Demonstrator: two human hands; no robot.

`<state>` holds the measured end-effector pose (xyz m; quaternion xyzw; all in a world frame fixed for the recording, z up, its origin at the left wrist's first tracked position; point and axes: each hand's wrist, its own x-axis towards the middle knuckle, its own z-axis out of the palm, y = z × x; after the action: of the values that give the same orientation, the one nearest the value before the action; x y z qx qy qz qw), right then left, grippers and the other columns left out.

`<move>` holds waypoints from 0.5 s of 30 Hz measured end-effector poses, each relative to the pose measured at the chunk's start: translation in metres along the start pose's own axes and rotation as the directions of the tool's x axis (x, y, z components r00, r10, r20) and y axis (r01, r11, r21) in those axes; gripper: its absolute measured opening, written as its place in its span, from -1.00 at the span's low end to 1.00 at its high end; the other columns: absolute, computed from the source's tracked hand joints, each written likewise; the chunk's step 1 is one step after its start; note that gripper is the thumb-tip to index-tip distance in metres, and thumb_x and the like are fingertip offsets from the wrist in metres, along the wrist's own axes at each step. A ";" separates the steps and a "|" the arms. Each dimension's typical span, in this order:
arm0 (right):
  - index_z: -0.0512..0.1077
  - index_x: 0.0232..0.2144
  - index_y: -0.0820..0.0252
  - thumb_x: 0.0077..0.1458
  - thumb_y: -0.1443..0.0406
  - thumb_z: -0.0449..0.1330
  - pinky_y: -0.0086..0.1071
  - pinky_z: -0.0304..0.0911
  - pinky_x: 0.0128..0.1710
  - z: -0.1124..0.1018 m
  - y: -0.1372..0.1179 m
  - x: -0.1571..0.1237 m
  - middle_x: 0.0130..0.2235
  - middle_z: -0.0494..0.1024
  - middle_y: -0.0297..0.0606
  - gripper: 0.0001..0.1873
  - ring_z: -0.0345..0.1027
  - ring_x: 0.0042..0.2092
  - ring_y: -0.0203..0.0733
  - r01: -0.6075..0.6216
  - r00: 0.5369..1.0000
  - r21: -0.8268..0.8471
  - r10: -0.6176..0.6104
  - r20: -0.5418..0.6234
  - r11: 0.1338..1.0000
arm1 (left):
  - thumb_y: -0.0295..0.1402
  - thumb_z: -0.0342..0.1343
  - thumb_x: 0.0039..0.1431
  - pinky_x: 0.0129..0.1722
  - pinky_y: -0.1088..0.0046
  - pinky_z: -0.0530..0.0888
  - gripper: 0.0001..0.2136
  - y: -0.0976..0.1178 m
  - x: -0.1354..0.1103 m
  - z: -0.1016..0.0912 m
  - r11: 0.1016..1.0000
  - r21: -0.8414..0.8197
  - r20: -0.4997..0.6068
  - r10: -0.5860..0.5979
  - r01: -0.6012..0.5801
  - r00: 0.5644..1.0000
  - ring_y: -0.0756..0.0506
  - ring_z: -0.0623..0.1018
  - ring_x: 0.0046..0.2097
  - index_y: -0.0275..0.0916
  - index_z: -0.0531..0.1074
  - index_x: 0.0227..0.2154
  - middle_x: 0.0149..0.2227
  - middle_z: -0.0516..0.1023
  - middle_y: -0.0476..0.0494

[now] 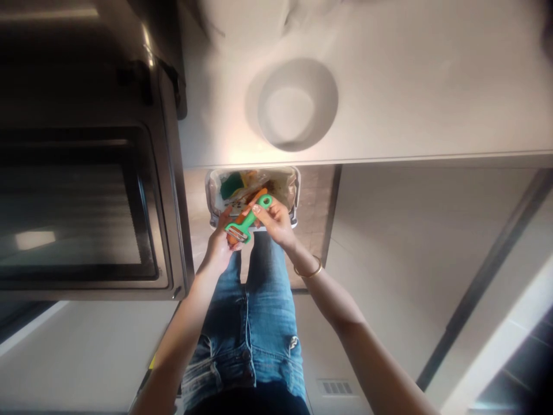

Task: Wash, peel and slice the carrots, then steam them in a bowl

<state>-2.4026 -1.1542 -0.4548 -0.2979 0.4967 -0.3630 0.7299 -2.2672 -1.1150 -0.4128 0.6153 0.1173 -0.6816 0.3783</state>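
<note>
Soft light on the white countertop (432, 86), faint shadow left of the bowl (290, 109); pale glare on the dark oven door (78, 213); outer edges smeared, stretched

orange carrot (242, 217) | slanted, partly hidden | green peeler (249, 220) | slanted in front

The head camera looks steeply down.

The peeler (249, 219) is above the bin (297, 190), bowl (298, 105) on counter (415, 86)
</note>
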 end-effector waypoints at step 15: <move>0.54 -0.15 0.06 0.32 0.16 0.09 -0.10 0.36 0.10 -0.069 0.023 0.037 -0.01 0.63 -0.20 -0.75 0.49 0.01 -0.06 0.366 0.887 -0.801 -0.437 0.147 0.473 | -0.18 0.17 0.24 -0.67 0.52 0.00 -0.69 0.004 0.003 -0.020 0.997 -0.072 0.137 0.033 -0.023 0.990 0.16 0.16 -0.65 -0.12 0.45 0.01 -0.20 0.61 -0.15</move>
<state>-2.4529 -1.1766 -0.5143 -0.6908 0.5504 -0.2670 0.3853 -2.2494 -1.1067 -0.4185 0.5546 0.1060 -0.7126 0.4164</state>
